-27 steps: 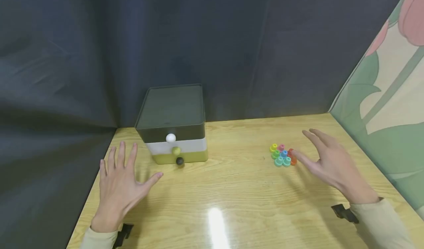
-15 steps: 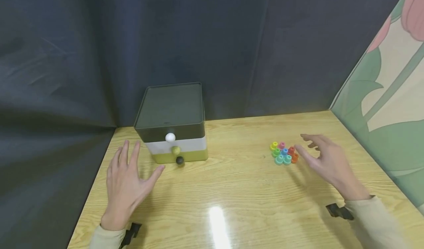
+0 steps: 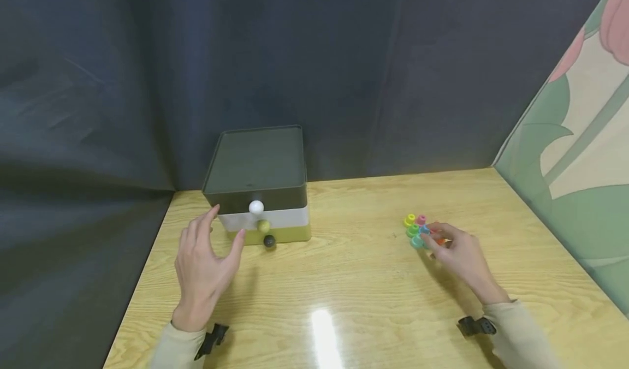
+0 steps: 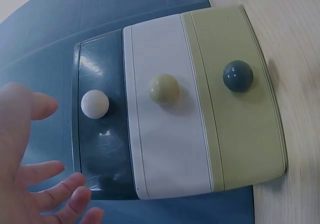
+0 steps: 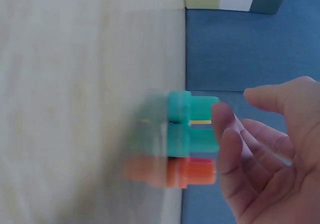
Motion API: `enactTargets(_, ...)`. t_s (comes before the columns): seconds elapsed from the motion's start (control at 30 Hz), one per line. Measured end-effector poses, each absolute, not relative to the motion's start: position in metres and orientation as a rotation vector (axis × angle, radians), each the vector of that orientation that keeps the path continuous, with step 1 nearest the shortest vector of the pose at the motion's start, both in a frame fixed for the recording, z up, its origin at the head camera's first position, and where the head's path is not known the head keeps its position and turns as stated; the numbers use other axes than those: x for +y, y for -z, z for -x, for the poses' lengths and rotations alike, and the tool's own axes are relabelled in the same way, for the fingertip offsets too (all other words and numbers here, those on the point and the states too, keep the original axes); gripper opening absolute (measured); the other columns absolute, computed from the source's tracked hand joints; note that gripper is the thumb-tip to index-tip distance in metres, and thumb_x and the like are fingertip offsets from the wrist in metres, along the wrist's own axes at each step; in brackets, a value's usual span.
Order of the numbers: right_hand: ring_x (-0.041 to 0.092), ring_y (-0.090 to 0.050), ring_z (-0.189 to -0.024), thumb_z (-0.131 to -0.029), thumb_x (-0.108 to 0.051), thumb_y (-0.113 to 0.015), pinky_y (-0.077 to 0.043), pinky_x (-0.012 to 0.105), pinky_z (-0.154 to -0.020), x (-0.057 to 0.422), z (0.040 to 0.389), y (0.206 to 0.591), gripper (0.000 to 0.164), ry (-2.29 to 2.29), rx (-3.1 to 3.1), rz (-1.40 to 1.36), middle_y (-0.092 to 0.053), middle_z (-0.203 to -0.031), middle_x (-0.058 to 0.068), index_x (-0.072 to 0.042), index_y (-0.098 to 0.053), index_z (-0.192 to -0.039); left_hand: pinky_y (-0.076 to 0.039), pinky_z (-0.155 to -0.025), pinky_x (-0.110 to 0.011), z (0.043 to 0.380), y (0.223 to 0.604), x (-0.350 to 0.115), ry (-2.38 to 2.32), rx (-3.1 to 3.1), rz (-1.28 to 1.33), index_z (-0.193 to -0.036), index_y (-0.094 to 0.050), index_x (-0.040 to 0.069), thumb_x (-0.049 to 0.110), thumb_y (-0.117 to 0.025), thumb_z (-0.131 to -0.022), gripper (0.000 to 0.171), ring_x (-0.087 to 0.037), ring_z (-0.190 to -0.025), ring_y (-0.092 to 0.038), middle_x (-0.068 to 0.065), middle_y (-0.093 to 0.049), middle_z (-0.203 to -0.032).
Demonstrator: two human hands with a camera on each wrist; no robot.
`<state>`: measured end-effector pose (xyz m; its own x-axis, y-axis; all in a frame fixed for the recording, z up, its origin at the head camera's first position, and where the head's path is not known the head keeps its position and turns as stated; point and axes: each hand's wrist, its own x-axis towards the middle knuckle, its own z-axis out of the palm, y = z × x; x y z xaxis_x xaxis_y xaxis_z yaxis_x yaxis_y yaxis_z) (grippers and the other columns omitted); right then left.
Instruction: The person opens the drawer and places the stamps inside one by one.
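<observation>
Head view shows us the left hand (image 3: pixel 203 271), empty, thumb and fingers held wide apart, near the front of the three-drawer box (image 3: pixel 260 183). On the tabletop (image 3: pixel 368 281), we see the right hand (image 3: pixel 464 257) at the coloured pegs (image 3: pixel 413 230), bent fingers parted from the thumb; whether they touch any, we cannot tell.

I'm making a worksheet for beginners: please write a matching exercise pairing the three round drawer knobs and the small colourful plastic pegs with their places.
Things
1. round black knob
2. small colourful plastic pegs
3. round white knob
4. round yellow-green knob

Places
A. on the white middle drawer
B. on the dark grey top drawer
C. on the yellow-green bottom drawer
D. nearest the right hand

Pairs: 1-C, 2-D, 3-B, 4-A
</observation>
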<state>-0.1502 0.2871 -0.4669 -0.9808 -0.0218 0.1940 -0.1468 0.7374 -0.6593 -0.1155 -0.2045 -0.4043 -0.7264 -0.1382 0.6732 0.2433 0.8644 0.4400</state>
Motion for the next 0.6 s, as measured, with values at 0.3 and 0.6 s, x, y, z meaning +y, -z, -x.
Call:
enactTargets(0.3, 0.017, -0.077, -0.069, -0.104, -0.037, -0.068, -0.054, 0.025, -0.06, 0.286, 0.154, 0.473, 0.058, -1.116, -2.825, -0.037, -0.076, -0.115, 0.032, 0.007, -0.061, -0.141, -0.049, -0.062, -0.045, 0.13, 0.405, -0.191, 0.693, -2.207, 0.13, -0.133, -0.071, 0.007, 0.03, -0.082, -0.089, 0.051, -0.031, -0.087, -0.069, -0.013, -0.076, -0.112)
enactTargets(0.6, 0.014, -0.075, -0.067, -0.103, -0.032, -0.07, -0.053, 0.027, -0.056, 0.28, 0.15, 0.476, 0.054, -1.161, -2.885, -0.023, -0.079, -0.108, 0.028, 0.004, -0.062, -0.142, -0.05, -0.058, -0.042, 0.146, 0.408, -0.175, 0.705, -2.28, 0.144, -0.125, -0.074, 0.012, 0.035, -0.084, -0.091, 0.042, -0.029, -0.078, -0.072, -0.01, -0.079, -0.098)
